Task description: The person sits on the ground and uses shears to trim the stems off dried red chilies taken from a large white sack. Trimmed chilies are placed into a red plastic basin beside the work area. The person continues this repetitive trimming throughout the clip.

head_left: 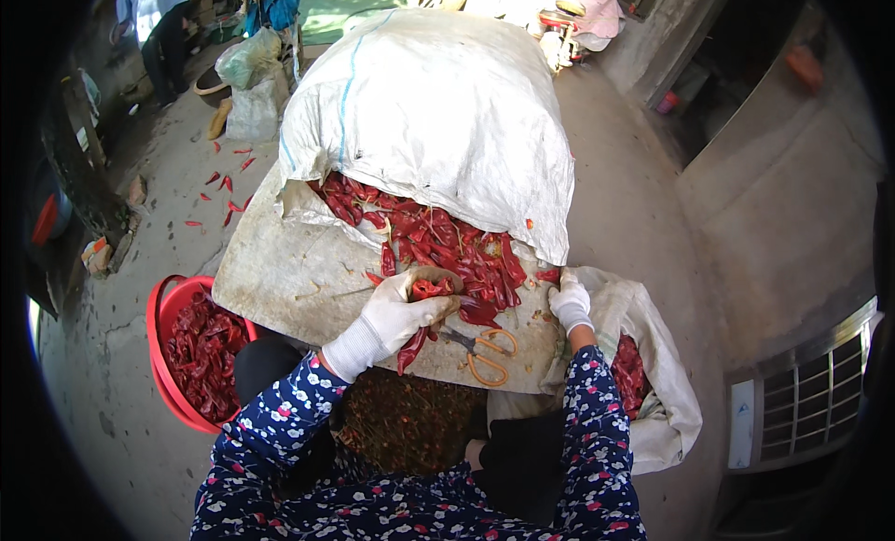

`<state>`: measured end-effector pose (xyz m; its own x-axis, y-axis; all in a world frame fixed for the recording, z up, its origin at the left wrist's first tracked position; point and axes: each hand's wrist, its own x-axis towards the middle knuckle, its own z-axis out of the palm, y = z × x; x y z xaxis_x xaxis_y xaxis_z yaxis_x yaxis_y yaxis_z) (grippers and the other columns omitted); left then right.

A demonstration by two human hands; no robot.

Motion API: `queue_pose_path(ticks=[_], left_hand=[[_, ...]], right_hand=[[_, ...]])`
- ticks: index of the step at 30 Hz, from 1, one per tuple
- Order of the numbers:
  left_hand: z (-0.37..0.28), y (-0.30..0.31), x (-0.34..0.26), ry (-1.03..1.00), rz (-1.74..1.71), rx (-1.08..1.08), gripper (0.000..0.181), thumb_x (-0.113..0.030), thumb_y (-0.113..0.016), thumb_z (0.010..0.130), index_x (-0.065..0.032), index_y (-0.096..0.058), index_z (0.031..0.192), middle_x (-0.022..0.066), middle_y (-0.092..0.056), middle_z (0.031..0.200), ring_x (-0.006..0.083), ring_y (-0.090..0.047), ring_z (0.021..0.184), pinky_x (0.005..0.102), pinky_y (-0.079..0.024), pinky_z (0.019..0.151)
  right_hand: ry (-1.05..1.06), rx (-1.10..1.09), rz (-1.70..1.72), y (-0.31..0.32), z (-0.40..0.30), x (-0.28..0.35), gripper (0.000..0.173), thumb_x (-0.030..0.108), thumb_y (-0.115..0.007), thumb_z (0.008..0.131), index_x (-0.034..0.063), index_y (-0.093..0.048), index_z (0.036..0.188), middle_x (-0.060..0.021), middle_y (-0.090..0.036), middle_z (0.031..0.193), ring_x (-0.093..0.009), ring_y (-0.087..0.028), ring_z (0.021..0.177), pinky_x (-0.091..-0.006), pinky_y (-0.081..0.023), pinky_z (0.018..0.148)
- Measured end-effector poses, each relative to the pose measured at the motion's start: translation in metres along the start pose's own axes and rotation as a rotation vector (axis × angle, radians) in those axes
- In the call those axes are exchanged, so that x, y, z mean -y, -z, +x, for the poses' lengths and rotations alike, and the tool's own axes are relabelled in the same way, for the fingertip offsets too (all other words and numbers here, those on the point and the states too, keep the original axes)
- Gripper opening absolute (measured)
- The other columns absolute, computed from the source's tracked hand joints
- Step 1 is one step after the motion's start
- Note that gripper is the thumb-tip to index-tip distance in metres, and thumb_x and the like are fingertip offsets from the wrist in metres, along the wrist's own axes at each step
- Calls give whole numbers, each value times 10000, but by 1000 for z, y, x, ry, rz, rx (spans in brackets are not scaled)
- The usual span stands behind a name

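Both my hands wear white knit gloves. My left hand (402, 313) is closed around several dried red chili peppers (432, 288), one of them hanging below the palm. My right hand (570, 299) rests at the board's right edge, beside a single red pepper (548, 276); whether its fingers grip anything is unclear. Orange-handled scissors (489, 352) lie on the worn board (280, 268), between the hands and nearer the left one. Past them, a heap of red peppers (447, 244) spills out from a large white woven sack (440, 107).
A red plastic basket (155, 345) of peppers stands on the floor at left. An open white sack (675, 401) with peppers is at right. Stems and scraps (412, 418) lie below the board. Another person (157, 30) is at the far left, near loose peppers (225, 184) on concrete.
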<state>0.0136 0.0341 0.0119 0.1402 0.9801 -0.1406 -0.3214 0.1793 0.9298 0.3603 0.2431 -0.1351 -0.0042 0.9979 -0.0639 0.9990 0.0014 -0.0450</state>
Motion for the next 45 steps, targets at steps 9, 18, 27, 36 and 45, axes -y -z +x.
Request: queue_pose_path(ticks=[9,18,27,36,45], left_hand=[[7,2,14,-60,-71,40,363,2,-639,975,38,-576,1331,112,-696,1163,155,-684,996,289,-568,878],[9,-3,21,-97,-60,26,346,-65,-698,950,38,-613,1269,82,-692,1084,145,-675,996,324,-568,898],[-2,-11,21,-664,1088,14,525,-132,-734,824,-87,-603,1331,127,-621,1326,320,-645,1164,377,-563,913],[3,-12,23,-496,753,156,421,-137,-729,845,-25,-669,1246,129,-700,1161,240,-692,1022,355,-555,902],[-17,-5,17,-616,304,426,285,-179,-634,939,36,-688,1118,125,-691,1093,151,-677,806,285,-553,739]], right_hand=[[299,106,-117,61,-50,80,393,446,-697,888,123,-693,1112,-168,-742,1053,-355,-708,1008,-473,-556,867],[340,-157,200,107,-109,111,412,400,-703,874,77,-669,1128,-222,-725,935,-407,-704,897,-506,-551,816],[530,152,855,122,-171,121,819,140,-644,847,134,-326,1601,-84,-622,723,-201,-621,646,-356,-506,649],[463,582,1713,127,-187,123,831,-37,-574,825,81,-311,1604,26,-490,708,-71,-420,569,-256,-366,531],[441,872,2284,118,-214,123,637,3,-631,863,-8,-452,1474,5,-534,749,-57,-355,441,-235,-316,439]])
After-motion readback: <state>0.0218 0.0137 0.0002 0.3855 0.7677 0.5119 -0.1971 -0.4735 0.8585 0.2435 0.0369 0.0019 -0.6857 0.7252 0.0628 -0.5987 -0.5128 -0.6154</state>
